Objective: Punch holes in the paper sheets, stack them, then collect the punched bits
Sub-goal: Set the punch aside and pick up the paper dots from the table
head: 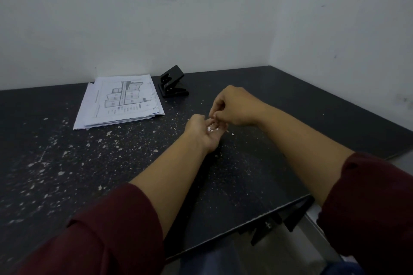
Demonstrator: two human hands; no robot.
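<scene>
My left hand (204, 133) lies palm up on the dark table, cupped, with several small white punched bits (212, 129) in the palm. My right hand (234, 107) hovers just above its fingers, thumb and fingertips pinched together over the palm; whether a bit is between them is too small to see. A stack of printed paper sheets (121, 100) rests at the back left. The black hole punch (173, 85) stands beside the stack's right corner, its lever raised. A few loose bits (231, 134) lie on the table right of my left hand.
The black table (290, 100) is speckled with white marks, thickest at the left. White walls close the back and right side. The table's front edge (257, 214) runs diagonally at lower right, with a dark bracket under it.
</scene>
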